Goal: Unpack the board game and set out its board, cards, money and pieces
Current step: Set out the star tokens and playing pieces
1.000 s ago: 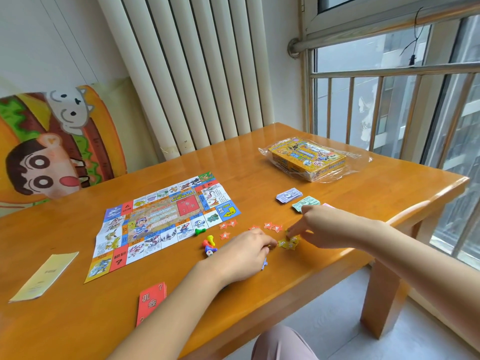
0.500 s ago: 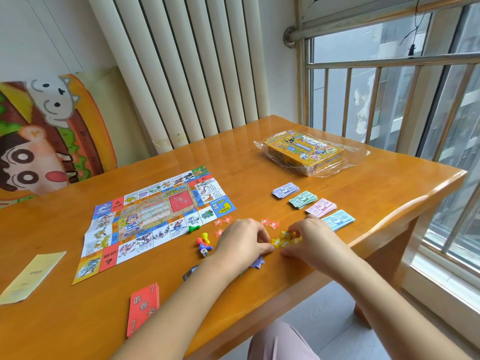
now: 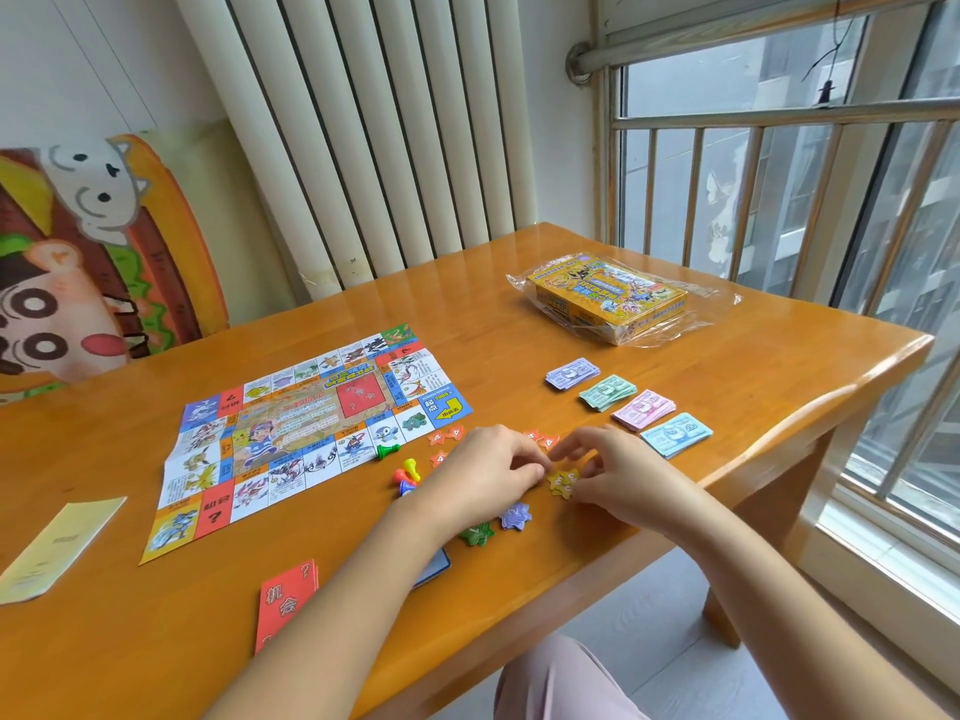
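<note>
- The right hand [image 3: 623,475] is curling its fingers down over a little pile of yellow star-shaped cardboard tokens [image 3: 562,481] near the front edge of the orange wooden table [image 3: 779,366], pinching at them with its fingertips.
- The left hand [image 3: 488,470] is sitting just beside it, fingers bent and tips right by the same pile. Can't tell if it's actually gripping anything.
- Orange star tokens [image 3: 447,436] are lying scattered just behind the hands, while purple star tokens [image 3: 515,516] and green star tokens [image 3: 477,535] are sitting in small heaps beside the left wrist.
- Four little plastic pawns [image 3: 405,472] (green, yellow, red, blue) are lying between the left hand and the colourful paper game board [image 3: 311,423], which is lying unfolded and flat.
- Play money is sitting in four stacks in a diagonal row to the right: purple [image 3: 570,374], green [image 3: 608,392], pink [image 3: 644,409], blue [image 3: 675,434].
- A red stack of question-mark cards [image 3: 285,600] is lying near the front edge, and a blue card [image 3: 434,566] is peeking out from under the left forearm.
- The yellow game box [image 3: 608,298] is resting on its clear plastic wrap at the far right, well apart from everything else.
</note>
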Motion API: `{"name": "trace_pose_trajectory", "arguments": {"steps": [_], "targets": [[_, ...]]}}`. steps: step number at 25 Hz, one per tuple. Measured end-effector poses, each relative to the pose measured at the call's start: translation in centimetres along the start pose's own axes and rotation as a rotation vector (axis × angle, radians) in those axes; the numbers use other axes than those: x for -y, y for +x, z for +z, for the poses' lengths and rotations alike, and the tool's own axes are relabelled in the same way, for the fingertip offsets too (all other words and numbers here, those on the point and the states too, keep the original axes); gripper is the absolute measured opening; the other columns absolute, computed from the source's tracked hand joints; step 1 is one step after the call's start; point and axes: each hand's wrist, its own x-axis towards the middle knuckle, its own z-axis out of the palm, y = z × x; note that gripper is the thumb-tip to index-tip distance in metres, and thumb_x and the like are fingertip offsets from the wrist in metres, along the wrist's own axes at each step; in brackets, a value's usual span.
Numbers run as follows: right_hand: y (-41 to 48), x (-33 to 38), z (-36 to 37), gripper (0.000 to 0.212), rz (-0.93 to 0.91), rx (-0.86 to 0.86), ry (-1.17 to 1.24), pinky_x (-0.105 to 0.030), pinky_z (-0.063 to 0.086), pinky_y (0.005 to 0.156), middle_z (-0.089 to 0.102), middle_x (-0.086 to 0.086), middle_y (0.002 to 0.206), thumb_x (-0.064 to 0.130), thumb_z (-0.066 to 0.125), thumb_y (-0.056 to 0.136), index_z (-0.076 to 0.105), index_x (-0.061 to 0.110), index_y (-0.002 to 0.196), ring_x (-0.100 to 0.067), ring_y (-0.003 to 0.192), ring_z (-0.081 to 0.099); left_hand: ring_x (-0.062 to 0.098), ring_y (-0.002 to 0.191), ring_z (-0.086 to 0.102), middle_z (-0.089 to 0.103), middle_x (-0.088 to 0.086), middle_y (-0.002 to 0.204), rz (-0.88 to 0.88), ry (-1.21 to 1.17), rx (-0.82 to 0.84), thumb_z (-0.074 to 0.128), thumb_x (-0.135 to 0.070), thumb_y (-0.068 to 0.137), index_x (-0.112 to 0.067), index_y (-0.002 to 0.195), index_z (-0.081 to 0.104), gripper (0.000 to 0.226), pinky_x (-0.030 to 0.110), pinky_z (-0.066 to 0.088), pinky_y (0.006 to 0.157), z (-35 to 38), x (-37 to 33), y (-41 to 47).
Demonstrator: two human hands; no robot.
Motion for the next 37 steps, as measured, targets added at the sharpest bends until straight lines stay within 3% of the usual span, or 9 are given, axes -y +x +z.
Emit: {"name": "trace_pose_trajectory", "arguments": {"steps": [5,10,12,17,24,30,34,37], "targets": [[-0.4,0.2,0.8,0.042,-0.02,-0.017,-0.119,-0.014,0.037,0.067,0.043,0.004,0.11,0.022,0.065,0.084,0.055,0.026,0.124,-0.008,0.089,0.049,0.007,0.101,0.059,0.067,-0.007,0.112,-0.042,0.145,-0.087,0.053,-0.025,0.094,-0.023,0.107,0.07,0.022,0.017,0.043,0.081,-1.3,1.7,-0.7],[-0.1,1.2,0.4,0.023,-0.072,0.062,-0.196,-0.013,0.038,0.065,0.046,0.004,0.103,0.023,0.065,0.085,0.065,0.027,0.108,-0.01,0.089,0.051,0.008,0.104,0.058,0.066,-0.007,0.116,-0.052,0.208,-0.062,0.052,-0.029,0.094,-0.023,0.11,0.07,0.024,0.021,0.045,0.086,-1.6,2.5,-1.5],[0.0,1.3,0.3,0.019,-0.069,0.071,-0.202,-0.016,0.041,0.072,0.047,0.003,0.105,0.023,0.064,0.086,0.065,0.028,0.103,-0.01,0.092,0.052,0.007,0.104,0.058,0.066,-0.008,0.116,-0.052,0.208,-0.044,0.052,-0.03,0.094,-0.024,0.11,0.07,0.024,0.022,0.046,0.087,-1.6,2.6,-1.7],[-0.3,1.7,0.8,0.027,0.039,-0.029,-0.225,-0.022,0.043,0.077,0.044,0.002,0.111,0.035,0.063,0.088,0.055,0.025,0.112,-0.013,0.094,0.051,0.007,0.105,0.058,0.066,-0.008,0.116,-0.033,0.223,-0.023,0.051,-0.029,0.095,-0.024,0.11,0.07,0.024,0.021,0.045,0.089,-1.7,2.9,-2.2],[0.4,2.5,1.4,0.024,0.041,0.016,-0.305,-0.02,0.037,0.074,0.051,-0.002,0.107,0.025,0.066,0.085,0.063,0.018,0.108,-0.014,0.094,0.046,0.007,0.103,0.058,0.066,-0.007,0.115,-0.061,0.219,-0.025,0.05,-0.023,0.095,-0.025,0.109,0.07,0.024,0.022,0.047,0.088,-2.1,4.0,-3.1],[0.6,2.2,0.7,0.021,-0.005,0.017,-0.232,-0.021,0.039,0.07,0.054,0.0,0.105,0.027,0.064,0.086,0.062,0.022,0.106,-0.013,0.091,0.049,0.011,0.101,0.061,0.067,-0.005,0.112,-0.19,0.231,-0.283,0.054,-0.02,0.093,-0.023,0.115,0.067,0.026,0.025,0.046,0.085,-3.6,5.5,-3.6],[2.5,1.6,-0.5,0.038,0.074,-0.066,-0.188,-0.022,0.04,0.068,0.05,-0.003,0.115,0.028,0.066,0.086,0.056,0.017,0.12,-0.014,0.091,0.049,0.014,0.102,0.062,0.064,-0.001,0.12,-0.248,0.231,-0.249,0.059,-0.017,0.091,-0.021,0.124,0.061,0.033,0.029,0.049,0.091,-3.8,6.3,-2.3],[4.1,1.8,-0.4,0.054,0.15,0.023,-0.268,-0.028,0.047,0.076,0.049,-0.008,0.123,0.04,0.071,0.08,0.056,0.009,0.122,-0.019,0.098,0.053,0.016,0.099,0.065,0.065,0.002,0.12,-0.27,0.27,-0.187,0.058,-0.014,0.091,-0.02,0.129,0.058,0.038,0.034,0.05,0.091,-3.1,6.5,-0.5]]}}
